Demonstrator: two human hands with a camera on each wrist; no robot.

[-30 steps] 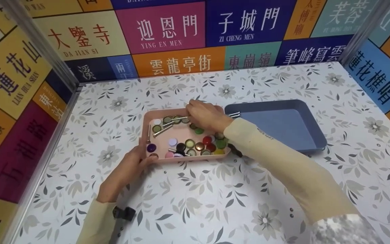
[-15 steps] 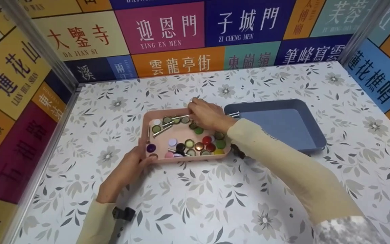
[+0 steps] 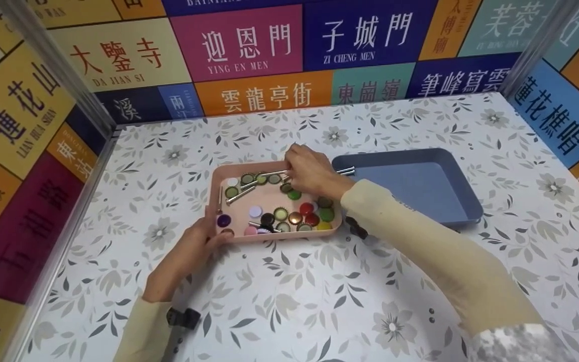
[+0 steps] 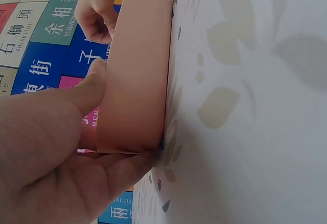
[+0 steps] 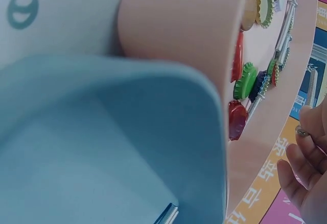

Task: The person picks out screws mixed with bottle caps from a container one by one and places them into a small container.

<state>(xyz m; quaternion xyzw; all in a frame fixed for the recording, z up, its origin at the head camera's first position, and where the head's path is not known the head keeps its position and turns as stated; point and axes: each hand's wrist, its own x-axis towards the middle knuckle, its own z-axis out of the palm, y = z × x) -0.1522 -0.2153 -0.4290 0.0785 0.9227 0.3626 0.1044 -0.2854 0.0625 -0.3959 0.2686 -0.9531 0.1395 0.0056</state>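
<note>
A pink tray [image 3: 239, 211] holds a mix of bottle caps [image 3: 295, 217] and long metal screws [image 3: 240, 194]. My left hand [image 3: 189, 250] grips its near left corner; in the left wrist view the thumb lies at the rim and the fingers are against the outer wall. Over the tray's far right part is my right hand [image 3: 310, 171], its fingertips hidden from the head camera. The right wrist view shows that hand pinching a threaded screw [image 5: 311, 89] near its head, with the shank pointing up above the rim.
To the right, a blue tray [image 3: 410, 188] stands against the pink one, with a few screws [image 3: 347, 171] at its far left corner. Both are on a floral-patterned table [image 3: 289, 296]. Panels with large lettering [image 3: 249, 45] enclose the back and sides.
My right hand has shifted slightly to the right over the pink tray. The left hand and both trays stay in place.
</note>
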